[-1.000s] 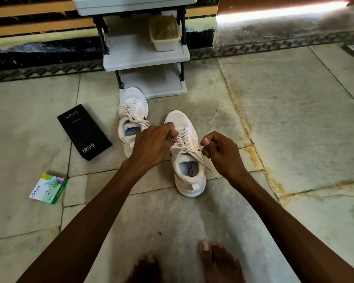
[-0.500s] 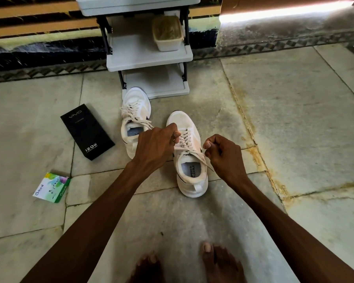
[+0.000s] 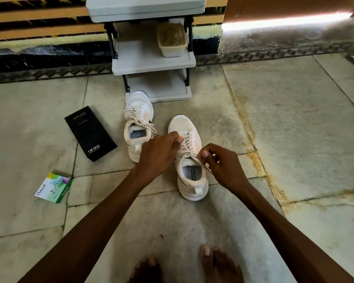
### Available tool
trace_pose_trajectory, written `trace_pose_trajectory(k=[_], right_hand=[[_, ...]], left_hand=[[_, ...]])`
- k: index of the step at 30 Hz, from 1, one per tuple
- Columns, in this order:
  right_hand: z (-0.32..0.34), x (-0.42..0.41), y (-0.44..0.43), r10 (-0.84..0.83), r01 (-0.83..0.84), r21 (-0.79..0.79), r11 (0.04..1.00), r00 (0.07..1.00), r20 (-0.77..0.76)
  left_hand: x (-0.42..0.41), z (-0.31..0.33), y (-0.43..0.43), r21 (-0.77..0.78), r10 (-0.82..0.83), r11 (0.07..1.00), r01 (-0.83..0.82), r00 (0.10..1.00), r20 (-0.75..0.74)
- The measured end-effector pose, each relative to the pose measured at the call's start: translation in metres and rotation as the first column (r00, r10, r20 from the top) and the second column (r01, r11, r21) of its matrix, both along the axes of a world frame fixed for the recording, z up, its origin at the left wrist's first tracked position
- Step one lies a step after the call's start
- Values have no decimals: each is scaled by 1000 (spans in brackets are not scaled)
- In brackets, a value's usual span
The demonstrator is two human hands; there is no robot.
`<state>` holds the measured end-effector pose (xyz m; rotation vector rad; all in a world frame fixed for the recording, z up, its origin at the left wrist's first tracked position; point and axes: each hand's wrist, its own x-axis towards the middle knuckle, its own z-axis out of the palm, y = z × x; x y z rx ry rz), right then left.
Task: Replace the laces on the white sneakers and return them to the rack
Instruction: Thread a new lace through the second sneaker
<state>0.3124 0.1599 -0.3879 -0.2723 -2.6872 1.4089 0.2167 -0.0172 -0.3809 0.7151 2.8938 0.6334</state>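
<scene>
Left hand (image 3: 158,153): fingers curled, pinching the lace (image 3: 187,142).
Right hand (image 3: 223,166): fingers pinching its other end.
Sneaker (image 3: 184,124): white, upright, laced.

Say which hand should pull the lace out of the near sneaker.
Probably the right hand: it pinches the lace near its end beside the near sneaker; the left hand pinches it at the eyelets, steadying.

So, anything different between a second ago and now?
Hardly anything. The left hand and right hand still pinch the laces of the nearer sneaker, in much the same spots. The other sneaker, black box, green packet and rack have not moved.
</scene>
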Motion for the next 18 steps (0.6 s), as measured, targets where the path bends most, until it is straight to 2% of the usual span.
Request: trace_pose_trajectory(k=[3,5,6,7,8,11,14,18], right_hand=[[20,9,4,234,-251,135,958,964,128],[28,17,3,401,-476,341,811,876,268],[29,20,2,443,-537,450,714,844,303],[29,21,0,467,-554,532,640,831,303],[28,22,-3,479,-548,573,609,830,284],[24,17,-14,507,-507,607,612,841,191],[19,1,-25,464,-443,659,608,872,159],[16,-30,-34,356,-368,683,631,920,166]], left_hand=[[3,2,-8,-11,-12,1000,15,983,183],[8,3,-12,-1,6,1000,-6,970,243],[10,3,-15,-16,27,1000,-24,977,212],[11,3,-18,-26,56,998,-53,987,153],[13,4,-20,-11,81,997,-80,993,81],[13,3,-32,19,91,996,-89,984,-155],[12,3,-39,-57,106,991,-122,969,-224],[10,9,-48,-61,156,980,-188,926,-343]])
